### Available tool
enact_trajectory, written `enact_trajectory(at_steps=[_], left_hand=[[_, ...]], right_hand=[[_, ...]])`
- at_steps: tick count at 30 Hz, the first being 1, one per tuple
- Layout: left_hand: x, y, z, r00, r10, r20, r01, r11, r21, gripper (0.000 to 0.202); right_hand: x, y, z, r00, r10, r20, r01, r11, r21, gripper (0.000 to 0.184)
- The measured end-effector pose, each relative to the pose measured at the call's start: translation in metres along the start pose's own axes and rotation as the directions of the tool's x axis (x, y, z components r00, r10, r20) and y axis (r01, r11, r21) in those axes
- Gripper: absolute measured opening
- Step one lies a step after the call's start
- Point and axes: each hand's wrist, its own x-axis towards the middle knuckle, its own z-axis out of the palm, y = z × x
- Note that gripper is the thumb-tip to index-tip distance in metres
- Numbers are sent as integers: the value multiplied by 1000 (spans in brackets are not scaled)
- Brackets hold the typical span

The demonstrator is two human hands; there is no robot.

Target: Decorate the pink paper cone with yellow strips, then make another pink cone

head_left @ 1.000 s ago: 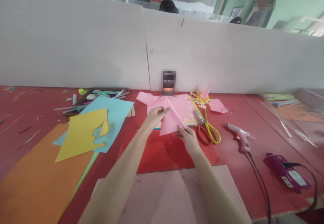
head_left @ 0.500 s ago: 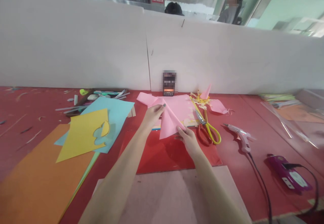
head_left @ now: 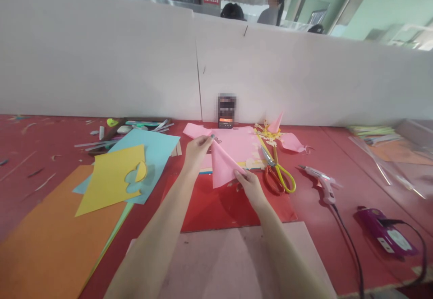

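Both hands hold a pink paper rolled into a cone above a red sheet. My left hand pinches the cone's narrow top end. The wide lower edge is gripped by my right hand. More pink paper lies flat behind the cone. Yellow-handled scissors lie just right of my right hand.
A glue gun with its cable and a purple device lie to the right. Yellow, blue and orange sheets lie left. A small pink cone, paper scraps and a phone stand by the white partition.
The pink paper has been rolled tighter into a narrower cone. My left hand moved slightly left and up with the tip. A person behind the partition moved left.
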Motion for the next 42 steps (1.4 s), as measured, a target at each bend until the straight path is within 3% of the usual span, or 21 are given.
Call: enact_trajectory(at_steps=[5,9,13,17,22,26,31,35,38,40,42], left_hand=[[2,-1,2,998,5,-64,-13,993,-121,35],[-3,2,6,1000,3,3,-3,986,-170,32],[-8,8,7,986,31,164,-21,998,-62,34],[-11,18,5,962,10,272,-26,998,54,37],[-16,24,1,953,-104,285,48,980,196,46],[-18,19,0,928,-188,321,46,915,401,44],[-17,10,1,887,-262,380,97,911,402,36],[-12,4,3,932,-206,298,118,951,287,36],[-8,7,6,971,-152,186,121,978,167,41],[-8,9,10,980,-131,147,117,988,104,43],[-10,9,15,977,-145,155,134,988,77,43]], right_hand=[[-2,-5,4,996,32,-88,-21,992,122,32],[-2,-4,1,990,21,-141,10,976,218,31],[1,-2,-7,972,-69,-223,110,978,178,32],[6,-4,-18,905,-175,-387,258,951,172,25],[2,-12,-24,826,-357,-437,355,931,-89,20],[-3,-17,-21,795,-430,-428,378,903,-205,18],[-5,-19,-17,798,-420,-432,376,907,-187,24],[-2,-15,-19,792,-333,-512,378,926,-17,54],[4,-6,-21,804,-159,-573,288,947,141,58],[8,0,-19,874,-46,-484,201,940,274,54],[11,3,-14,963,3,-269,103,921,376,47]])
